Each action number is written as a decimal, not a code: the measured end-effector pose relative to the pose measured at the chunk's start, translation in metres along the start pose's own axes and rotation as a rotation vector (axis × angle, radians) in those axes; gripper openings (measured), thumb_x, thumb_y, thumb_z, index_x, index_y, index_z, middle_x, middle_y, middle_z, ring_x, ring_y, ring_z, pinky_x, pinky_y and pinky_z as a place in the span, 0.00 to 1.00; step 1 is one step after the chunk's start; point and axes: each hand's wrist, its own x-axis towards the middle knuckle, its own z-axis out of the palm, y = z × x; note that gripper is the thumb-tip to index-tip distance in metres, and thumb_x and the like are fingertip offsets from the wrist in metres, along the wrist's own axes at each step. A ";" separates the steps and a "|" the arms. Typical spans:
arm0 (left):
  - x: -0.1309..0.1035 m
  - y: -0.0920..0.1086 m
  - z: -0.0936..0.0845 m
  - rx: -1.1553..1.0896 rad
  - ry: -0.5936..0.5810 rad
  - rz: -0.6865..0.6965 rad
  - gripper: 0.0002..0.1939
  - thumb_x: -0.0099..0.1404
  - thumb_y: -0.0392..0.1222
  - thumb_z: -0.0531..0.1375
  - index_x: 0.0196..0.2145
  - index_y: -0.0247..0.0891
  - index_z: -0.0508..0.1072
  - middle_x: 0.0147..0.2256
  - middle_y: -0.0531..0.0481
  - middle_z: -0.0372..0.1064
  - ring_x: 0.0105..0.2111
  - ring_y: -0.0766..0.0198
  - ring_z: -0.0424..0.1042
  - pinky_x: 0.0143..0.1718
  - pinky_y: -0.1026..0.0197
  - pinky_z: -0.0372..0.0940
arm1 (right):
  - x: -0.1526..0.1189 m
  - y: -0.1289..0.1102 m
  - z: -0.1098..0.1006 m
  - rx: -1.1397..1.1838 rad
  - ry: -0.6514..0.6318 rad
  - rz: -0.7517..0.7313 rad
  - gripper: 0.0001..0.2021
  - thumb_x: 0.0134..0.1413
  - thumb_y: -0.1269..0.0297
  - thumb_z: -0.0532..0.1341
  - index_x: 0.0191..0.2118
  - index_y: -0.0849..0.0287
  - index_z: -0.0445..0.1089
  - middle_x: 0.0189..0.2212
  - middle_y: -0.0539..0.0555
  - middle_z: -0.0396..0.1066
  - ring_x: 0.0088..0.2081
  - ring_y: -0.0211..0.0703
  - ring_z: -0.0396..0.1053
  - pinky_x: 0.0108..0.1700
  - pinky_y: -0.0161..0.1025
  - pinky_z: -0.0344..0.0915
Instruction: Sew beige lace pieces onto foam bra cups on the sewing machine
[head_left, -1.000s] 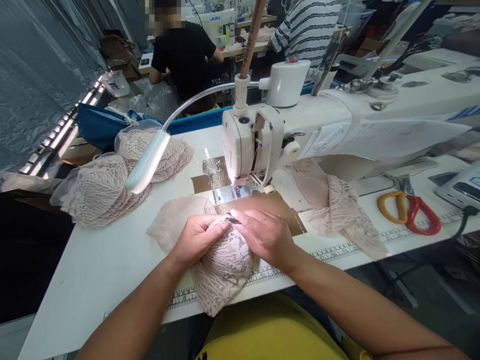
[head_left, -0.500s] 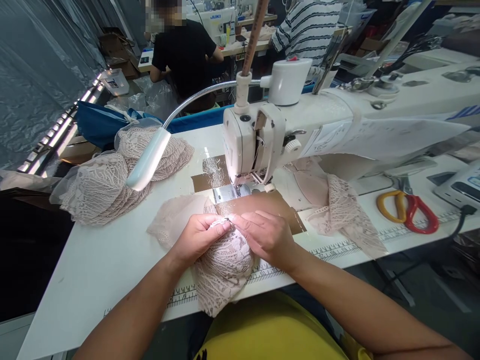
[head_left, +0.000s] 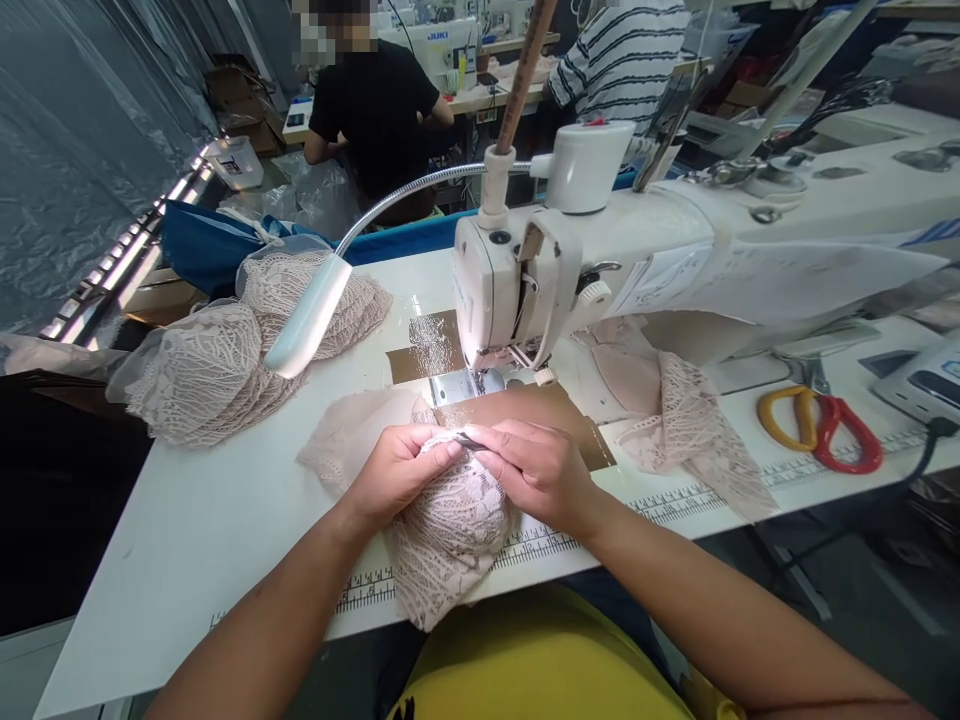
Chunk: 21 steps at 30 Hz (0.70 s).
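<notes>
My left hand (head_left: 405, 470) pinches the top edge of a beige, cup-shaped lace piece (head_left: 457, 520) between thumb and fingers. The lace hangs over the table's front edge, and a sheer part of it (head_left: 352, 425) spreads out to the left. My right hand (head_left: 544, 475) is closed on a small dark slim tool (head_left: 471, 442), whose tip meets the lace edge by my left thumb. Fingers cover most of the tool, so its exact kind cannot be made out. Just beyond both hands is the sewing machine's needle area (head_left: 476, 380).
Stacked lace pieces (head_left: 199, 370) lie at the left under a lamp (head_left: 307, 320). More lace (head_left: 686, 420) lies right of the sewing machine (head_left: 510, 290), near scissors (head_left: 847, 435) with yellow and red handles. A printed ruler (head_left: 540, 540) runs along the table front. Two people sit beyond.
The dark tool now shows more between my fingertips, and my right fingers have shifted slightly along it. My left hand keeps its pinch on the lace. The whole view has moved slightly.
</notes>
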 end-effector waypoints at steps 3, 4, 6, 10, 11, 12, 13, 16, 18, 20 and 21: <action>0.000 0.001 0.000 0.029 -0.020 0.011 0.14 0.61 0.48 0.64 0.34 0.31 0.77 0.28 0.50 0.71 0.28 0.67 0.66 0.32 0.66 0.61 | 0.002 -0.002 0.001 0.011 0.000 0.005 0.12 0.61 0.68 0.56 0.47 0.63 0.73 0.32 0.55 0.76 0.33 0.40 0.72 0.35 0.37 0.70; 0.000 0.001 0.001 0.037 -0.028 0.016 0.14 0.61 0.48 0.64 0.32 0.32 0.77 0.27 0.50 0.70 0.28 0.67 0.65 0.31 0.66 0.61 | 0.002 -0.002 0.001 0.020 -0.001 0.005 0.12 0.61 0.68 0.56 0.47 0.63 0.73 0.33 0.55 0.76 0.33 0.40 0.72 0.36 0.37 0.70; 0.000 0.001 0.001 0.051 -0.039 0.020 0.14 0.61 0.48 0.64 0.30 0.32 0.76 0.25 0.52 0.68 0.26 0.68 0.64 0.29 0.66 0.59 | 0.002 -0.003 0.001 0.034 -0.004 0.010 0.12 0.61 0.68 0.56 0.46 0.62 0.73 0.33 0.55 0.76 0.33 0.40 0.72 0.36 0.37 0.70; 0.001 0.000 0.000 0.067 -0.043 0.019 0.15 0.61 0.49 0.63 0.29 0.31 0.75 0.25 0.51 0.67 0.26 0.68 0.63 0.28 0.66 0.58 | 0.001 -0.002 0.001 0.056 -0.026 0.035 0.12 0.61 0.68 0.56 0.47 0.61 0.73 0.32 0.55 0.76 0.33 0.40 0.72 0.36 0.37 0.70; 0.001 0.000 0.000 0.071 -0.043 0.019 0.15 0.61 0.49 0.63 0.30 0.31 0.75 0.25 0.51 0.67 0.26 0.67 0.63 0.28 0.66 0.58 | 0.001 -0.002 0.001 0.063 -0.031 0.039 0.12 0.61 0.68 0.56 0.47 0.61 0.73 0.31 0.54 0.76 0.32 0.40 0.72 0.35 0.37 0.70; 0.001 0.000 0.000 0.076 -0.041 0.018 0.15 0.61 0.49 0.63 0.30 0.31 0.75 0.25 0.51 0.67 0.26 0.67 0.63 0.28 0.65 0.58 | 0.001 -0.002 0.001 0.069 -0.032 0.047 0.12 0.61 0.68 0.56 0.46 0.61 0.73 0.31 0.54 0.76 0.32 0.40 0.72 0.35 0.38 0.70; 0.000 0.001 0.000 0.085 -0.040 0.017 0.15 0.61 0.49 0.63 0.30 0.31 0.75 0.25 0.50 0.68 0.26 0.67 0.64 0.28 0.65 0.58 | 0.001 -0.002 0.000 0.076 -0.027 0.059 0.12 0.61 0.68 0.56 0.46 0.61 0.74 0.31 0.55 0.76 0.32 0.40 0.72 0.35 0.38 0.71; 0.000 0.002 0.001 0.143 -0.060 0.014 0.15 0.60 0.49 0.64 0.29 0.31 0.76 0.25 0.50 0.68 0.25 0.67 0.64 0.27 0.65 0.58 | 0.002 -0.003 -0.001 0.111 0.030 0.126 0.12 0.62 0.67 0.56 0.47 0.60 0.74 0.35 0.55 0.76 0.35 0.41 0.74 0.38 0.39 0.72; 0.000 0.002 0.002 0.183 -0.080 0.007 0.15 0.60 0.49 0.64 0.29 0.31 0.76 0.24 0.50 0.68 0.24 0.68 0.63 0.26 0.66 0.58 | 0.003 -0.002 -0.002 0.138 0.073 0.167 0.13 0.61 0.67 0.56 0.48 0.58 0.74 0.38 0.56 0.77 0.39 0.42 0.74 0.42 0.40 0.73; -0.001 0.002 0.002 0.199 -0.084 -0.002 0.16 0.60 0.50 0.63 0.28 0.31 0.74 0.23 0.51 0.66 0.23 0.69 0.62 0.25 0.67 0.56 | 0.004 -0.002 -0.003 0.152 0.091 0.183 0.13 0.61 0.68 0.57 0.48 0.57 0.74 0.40 0.55 0.77 0.40 0.42 0.75 0.43 0.40 0.73; -0.001 0.002 0.002 0.199 -0.081 -0.008 0.16 0.60 0.50 0.63 0.28 0.31 0.74 0.23 0.52 0.66 0.23 0.69 0.61 0.24 0.67 0.56 | 0.004 -0.002 -0.003 0.157 0.096 0.183 0.13 0.60 0.68 0.57 0.48 0.58 0.74 0.40 0.55 0.77 0.40 0.42 0.75 0.44 0.40 0.73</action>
